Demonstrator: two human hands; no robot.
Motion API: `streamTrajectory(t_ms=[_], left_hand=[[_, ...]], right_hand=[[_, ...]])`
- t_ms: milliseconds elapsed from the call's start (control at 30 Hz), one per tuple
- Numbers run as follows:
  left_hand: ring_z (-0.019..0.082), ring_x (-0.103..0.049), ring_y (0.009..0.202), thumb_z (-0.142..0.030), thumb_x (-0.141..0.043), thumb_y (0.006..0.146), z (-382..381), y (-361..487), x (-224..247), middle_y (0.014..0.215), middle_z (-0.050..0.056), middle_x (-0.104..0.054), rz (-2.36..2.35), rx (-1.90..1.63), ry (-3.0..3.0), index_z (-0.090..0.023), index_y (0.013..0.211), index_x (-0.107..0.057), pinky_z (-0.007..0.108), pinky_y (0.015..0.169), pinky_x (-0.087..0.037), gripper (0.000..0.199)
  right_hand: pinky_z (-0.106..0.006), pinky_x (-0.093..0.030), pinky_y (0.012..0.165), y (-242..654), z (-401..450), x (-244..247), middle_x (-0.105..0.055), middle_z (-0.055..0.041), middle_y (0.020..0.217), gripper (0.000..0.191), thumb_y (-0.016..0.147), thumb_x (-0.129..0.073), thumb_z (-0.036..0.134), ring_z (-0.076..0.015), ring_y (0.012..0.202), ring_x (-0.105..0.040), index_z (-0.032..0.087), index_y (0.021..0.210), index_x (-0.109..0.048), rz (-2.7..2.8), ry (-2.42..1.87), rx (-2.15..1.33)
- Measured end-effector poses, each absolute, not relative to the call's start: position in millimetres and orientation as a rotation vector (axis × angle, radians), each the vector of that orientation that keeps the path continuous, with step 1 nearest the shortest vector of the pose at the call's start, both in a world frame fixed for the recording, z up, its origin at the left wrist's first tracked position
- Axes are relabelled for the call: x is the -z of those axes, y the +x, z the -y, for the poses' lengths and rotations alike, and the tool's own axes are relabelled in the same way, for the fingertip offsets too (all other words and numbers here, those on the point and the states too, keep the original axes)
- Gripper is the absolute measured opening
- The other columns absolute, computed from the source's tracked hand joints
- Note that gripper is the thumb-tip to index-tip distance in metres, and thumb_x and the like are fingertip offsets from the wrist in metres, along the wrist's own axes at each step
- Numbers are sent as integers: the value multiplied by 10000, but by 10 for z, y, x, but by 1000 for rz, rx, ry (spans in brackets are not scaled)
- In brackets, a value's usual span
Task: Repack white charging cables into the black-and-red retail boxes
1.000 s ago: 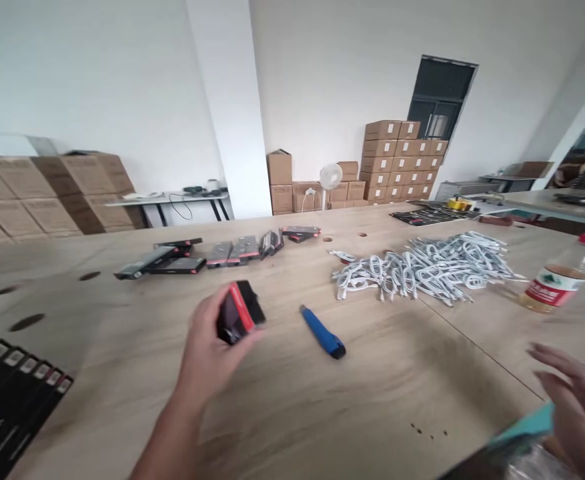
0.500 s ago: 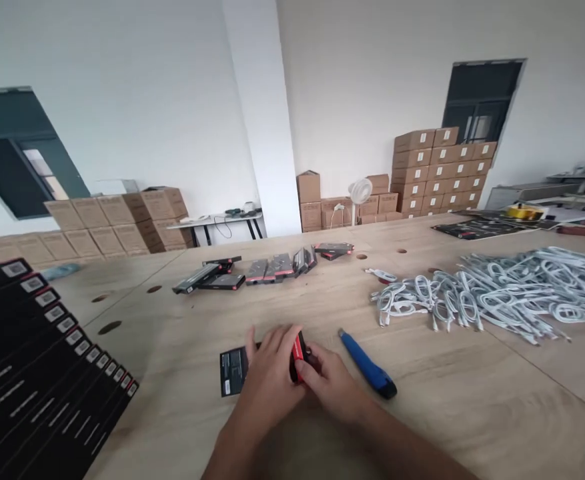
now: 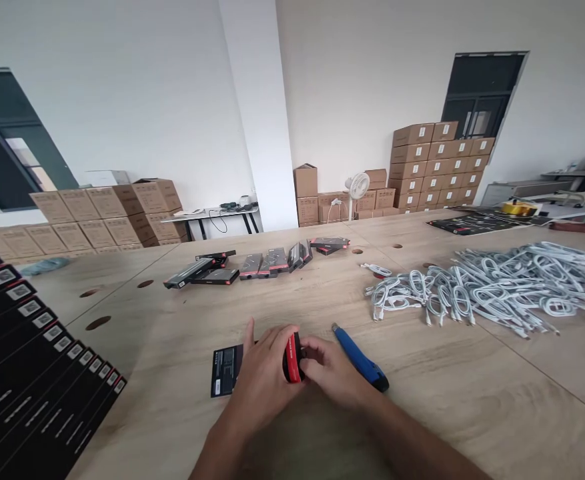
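My left hand (image 3: 267, 370) is wrapped round a small black and red box (image 3: 293, 359), whose red side faces up toward me. At the box's right end my right hand (image 3: 329, 368) has its thumb and fingers closed on the edge; the exact fingertip hold is partly hidden. Beneath my left hand lies a flat black printed package (image 3: 225, 370) with a white label, partly covered. A blue utility knife (image 3: 361, 358) rests on the wooden table just right of my right hand.
Overlapping black boxes (image 3: 37, 373) fan out at the left. Several thin dark boxes (image 3: 215, 276) lie farther back. Coiled white cables (image 3: 492, 287) are heaped at the right. Black printed sheets (image 3: 472, 221) lie at the back right of the table (image 3: 172, 413).
The box's end has turned, so more of its red side shows. My right thumb has slid from the red face to the box's right edge. The view has shifted slightly.
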State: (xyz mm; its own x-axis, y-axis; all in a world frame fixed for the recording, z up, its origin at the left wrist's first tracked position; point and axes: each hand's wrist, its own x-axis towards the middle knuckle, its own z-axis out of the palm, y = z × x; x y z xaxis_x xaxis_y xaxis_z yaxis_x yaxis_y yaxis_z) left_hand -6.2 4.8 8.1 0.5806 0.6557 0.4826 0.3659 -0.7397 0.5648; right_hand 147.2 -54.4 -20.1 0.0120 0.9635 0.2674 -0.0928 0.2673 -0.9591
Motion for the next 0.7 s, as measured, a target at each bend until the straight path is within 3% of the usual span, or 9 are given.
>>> streamTrajectory(t_ms=[300,467,700], left_hand=[[269,-639,1175,-127,-719,672,34,-29,-76,1230,45,-703,-853,-860,2748,-271,1219,-561,567,1241,31,587],[255,-640,1166,-155,-744,682,46,-20,-67,1207,22,-707,-851,-845,2765,-281,1185,-557,553,1246,29,551],[262,-637,1154,-164,-757,671,93,41,-63,1193,5,-708,-757,-786,2734,-299,1166,-581,569,1223,186,543]], right_hand=[[-288,-504,755,1532,507,191,-751,-5,874,311,704,-561,137,-223,900,-698,193,953,-739,1241,-933,-1158],[-294,-519,798,1526,488,235,-757,-3,894,286,709,-562,129,-223,912,-710,192,930,-733,1261,-913,-1175],[-301,-539,841,1505,510,187,-758,17,916,352,627,-518,98,-218,914,-706,211,904,-704,1279,-934,-1058]])
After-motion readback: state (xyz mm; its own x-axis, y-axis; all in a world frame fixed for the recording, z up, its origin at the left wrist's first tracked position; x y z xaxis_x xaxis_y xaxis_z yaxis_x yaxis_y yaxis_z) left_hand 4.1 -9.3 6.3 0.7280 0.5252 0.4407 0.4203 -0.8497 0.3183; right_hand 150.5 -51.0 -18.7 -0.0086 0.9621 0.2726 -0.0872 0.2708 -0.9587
